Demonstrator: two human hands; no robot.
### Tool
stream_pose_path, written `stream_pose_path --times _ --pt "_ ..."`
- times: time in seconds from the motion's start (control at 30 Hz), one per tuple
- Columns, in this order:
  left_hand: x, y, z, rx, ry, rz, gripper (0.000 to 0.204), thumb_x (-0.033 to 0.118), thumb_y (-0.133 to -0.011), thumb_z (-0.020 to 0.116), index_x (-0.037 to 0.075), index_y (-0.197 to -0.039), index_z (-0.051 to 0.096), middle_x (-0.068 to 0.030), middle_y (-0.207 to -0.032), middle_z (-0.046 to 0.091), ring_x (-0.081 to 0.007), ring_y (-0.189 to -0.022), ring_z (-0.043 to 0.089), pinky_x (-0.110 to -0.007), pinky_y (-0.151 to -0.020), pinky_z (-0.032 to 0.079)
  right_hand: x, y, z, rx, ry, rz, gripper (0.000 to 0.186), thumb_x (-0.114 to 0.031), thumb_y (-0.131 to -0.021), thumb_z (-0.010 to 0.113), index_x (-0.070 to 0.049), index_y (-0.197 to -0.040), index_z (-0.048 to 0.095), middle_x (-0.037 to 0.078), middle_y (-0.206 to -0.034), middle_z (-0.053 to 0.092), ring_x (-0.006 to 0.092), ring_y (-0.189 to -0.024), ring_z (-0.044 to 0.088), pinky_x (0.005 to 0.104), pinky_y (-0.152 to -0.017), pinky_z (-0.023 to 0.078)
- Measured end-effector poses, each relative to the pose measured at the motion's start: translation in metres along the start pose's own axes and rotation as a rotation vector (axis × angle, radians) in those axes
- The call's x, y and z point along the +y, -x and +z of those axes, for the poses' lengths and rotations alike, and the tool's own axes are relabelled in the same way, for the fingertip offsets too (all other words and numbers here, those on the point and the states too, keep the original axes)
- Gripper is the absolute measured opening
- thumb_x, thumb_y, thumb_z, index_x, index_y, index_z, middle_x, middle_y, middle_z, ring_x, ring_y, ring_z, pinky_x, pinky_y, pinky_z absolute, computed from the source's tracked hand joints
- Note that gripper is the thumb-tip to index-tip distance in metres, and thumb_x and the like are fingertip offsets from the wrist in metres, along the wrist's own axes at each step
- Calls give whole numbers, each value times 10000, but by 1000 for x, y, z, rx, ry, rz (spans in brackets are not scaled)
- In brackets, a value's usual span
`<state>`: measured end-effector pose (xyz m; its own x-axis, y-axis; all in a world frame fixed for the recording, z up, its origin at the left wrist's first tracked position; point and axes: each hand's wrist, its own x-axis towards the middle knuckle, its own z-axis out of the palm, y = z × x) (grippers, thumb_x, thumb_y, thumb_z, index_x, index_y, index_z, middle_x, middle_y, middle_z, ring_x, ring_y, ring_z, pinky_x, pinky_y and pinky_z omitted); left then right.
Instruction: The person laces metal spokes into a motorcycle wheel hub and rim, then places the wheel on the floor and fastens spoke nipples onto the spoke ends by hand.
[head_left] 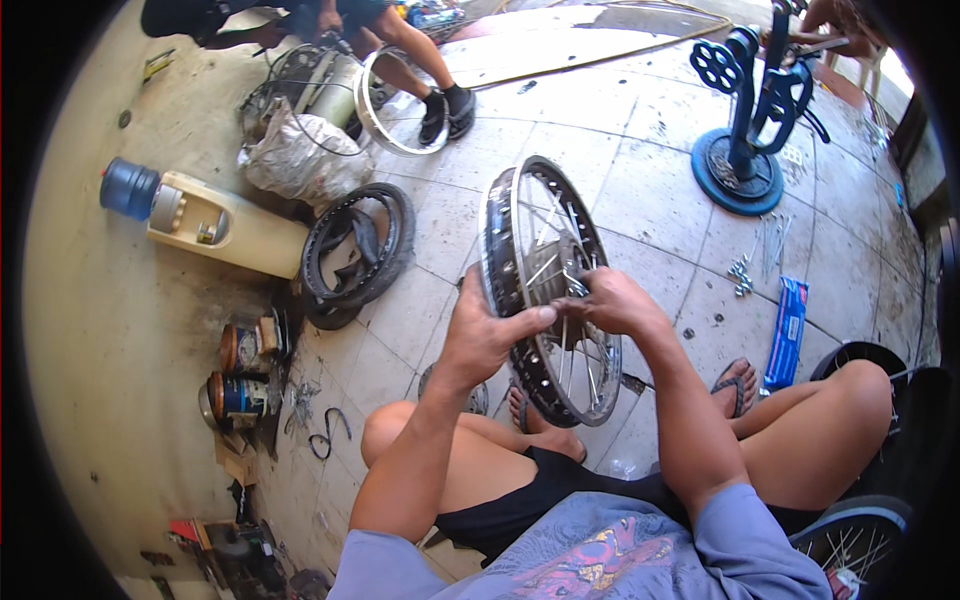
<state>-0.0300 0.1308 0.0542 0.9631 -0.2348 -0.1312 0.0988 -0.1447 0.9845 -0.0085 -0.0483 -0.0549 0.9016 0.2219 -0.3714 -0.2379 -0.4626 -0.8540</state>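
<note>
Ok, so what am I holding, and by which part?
A round, black-rimmed, wire-spoked wheel. Your left hand grips its black rim; your right hand is at the thin metal spokes near the hub, its exact hold unclear.

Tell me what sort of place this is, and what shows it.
Likely a wheel or cycle repair workshop: a spoked wheel is being handled, black tyres lie to the left, and a blue stand bears crank-like parts.
</note>
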Motion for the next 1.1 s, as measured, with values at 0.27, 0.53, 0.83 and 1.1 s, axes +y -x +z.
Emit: stream_pose_path --times 0.27,0.53,0.83,1.1 --pt "-50 5 16 176 -203 233 541 151 -807 817 -26 -1193 482 -112 -1012 698 -159 -907 669 -295 -821 545 -5 12 -25 234 -813 -162 296 -314 -1000 606 -21 -1000 647 -21 -631 513 67 -512 489 233 -442 393" --pt "-39 -2 21 260 -119 110 312 86 -807 775 -49 -1032 606 -70 -876 704 -113 -729 638 -276 -702 534 11 -3 -18 447 -1054 -111 421 -439 -946 664 -64 -772 587 -31 -512 466 72 -366 399 246 -328 300" --pt "-8 -9 2 296 140 -92 246 66 -832 721 44 -1021 566 -5 -738 583 -96 -541 579 -240 -492 508 20 -2 -22 429 -1248 -103 353 -379 -997 596 -64 -837 593 -16 -555 480 78 -362 386 247 -327 286" --pt "-23 -14 -19 227 165 -55 199 90 -868 610 21 -1044 545 -73 -731 600 -171 -609 600 -321 -626 532 16 -5 -15 586 -916 -249 289 -270 -992 587 -7 -897 660 24 -723 639 98 -652 533 271 -614 440"
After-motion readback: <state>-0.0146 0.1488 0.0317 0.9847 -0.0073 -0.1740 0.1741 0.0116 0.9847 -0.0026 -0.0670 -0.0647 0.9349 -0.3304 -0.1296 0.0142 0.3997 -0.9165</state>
